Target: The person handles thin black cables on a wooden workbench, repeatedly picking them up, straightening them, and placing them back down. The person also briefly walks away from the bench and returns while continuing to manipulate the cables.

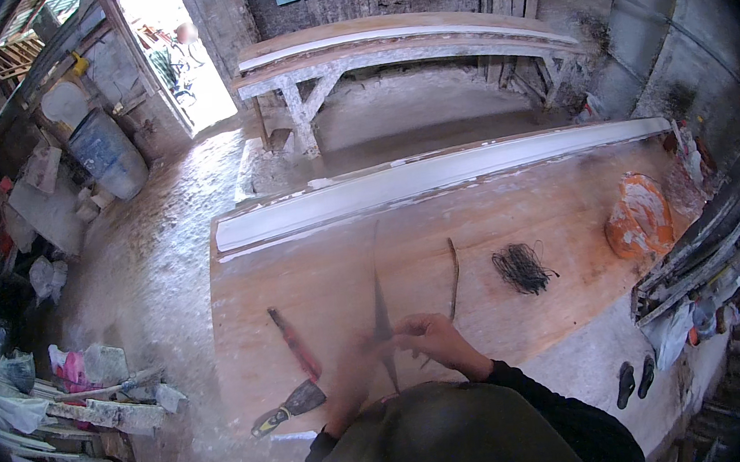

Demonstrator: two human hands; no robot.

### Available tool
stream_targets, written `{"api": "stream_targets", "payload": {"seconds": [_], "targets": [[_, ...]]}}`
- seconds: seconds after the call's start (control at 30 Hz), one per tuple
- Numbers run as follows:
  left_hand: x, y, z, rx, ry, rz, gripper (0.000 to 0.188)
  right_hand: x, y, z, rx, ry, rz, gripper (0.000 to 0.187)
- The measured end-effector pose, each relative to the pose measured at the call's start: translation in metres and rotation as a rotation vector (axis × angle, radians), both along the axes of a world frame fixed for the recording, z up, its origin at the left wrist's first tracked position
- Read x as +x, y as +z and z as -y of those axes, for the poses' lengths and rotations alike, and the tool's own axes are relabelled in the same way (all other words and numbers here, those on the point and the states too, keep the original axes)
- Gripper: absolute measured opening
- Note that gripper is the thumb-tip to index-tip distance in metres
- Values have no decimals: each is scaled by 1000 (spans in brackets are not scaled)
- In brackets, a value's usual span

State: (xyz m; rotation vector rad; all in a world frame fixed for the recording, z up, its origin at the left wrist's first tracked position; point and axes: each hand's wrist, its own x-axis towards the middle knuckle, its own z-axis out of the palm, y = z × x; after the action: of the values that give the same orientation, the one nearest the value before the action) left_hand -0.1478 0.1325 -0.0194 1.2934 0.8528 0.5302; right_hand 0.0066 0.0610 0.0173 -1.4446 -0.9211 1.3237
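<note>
My right hand [440, 343] is closed, its thumb and fingertips pinched at a thin dark strip [381, 306] that runs lengthwise in front of me over the table. Against the strip's other side is my left hand [349, 379], smeared by motion, so its fingers do not show clearly. Left of the hands lie a red-handled tool [296, 342] and a scraper [289, 408] with a dark blade and a yellow-black handle. A thin dark strand [454, 276] rests just beyond my right hand. Farther right is a tangled bundle of black strands [523, 269].
A long white moulding [436, 174] lies along the wooden table's [556, 202] far edge. An orange bucket [639, 216] crusted with white stands at the right. Behind is a bench [405, 51] with another white strip. Sandals [636, 381] lie on the floor; a blue barrel [108, 155] stands far left.
</note>
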Motion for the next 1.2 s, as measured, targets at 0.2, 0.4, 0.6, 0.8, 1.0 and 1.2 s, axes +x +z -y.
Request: {"api": "stream_targets", "payload": {"seconds": [0.2, 0.4, 0.6, 0.8, 1.0, 1.2], "targets": [[-2, 12, 5, 20, -21, 30, 10, 0, -3, 0, -6, 0, 14, 18], [1, 22, 9, 23, -12, -37, 9, -3, -1, 2, 70, -19, 254, 16], [-1, 9, 7, 259, -60, -118, 9, -6, -1, 1, 233, -38, 433, 18], [-3, 10, 6, 165, -120, -12, 12, -1, -20, -2, 217, -65, 564, 18], [-69, 12, -17, -225, 211, 643, 23, 44, -89, 2, 4, -45, 845, 23], [-151, 69, -36, 33, 583, 937, 19, 83, -123, 16, -201, -116, 921, 26]]}}
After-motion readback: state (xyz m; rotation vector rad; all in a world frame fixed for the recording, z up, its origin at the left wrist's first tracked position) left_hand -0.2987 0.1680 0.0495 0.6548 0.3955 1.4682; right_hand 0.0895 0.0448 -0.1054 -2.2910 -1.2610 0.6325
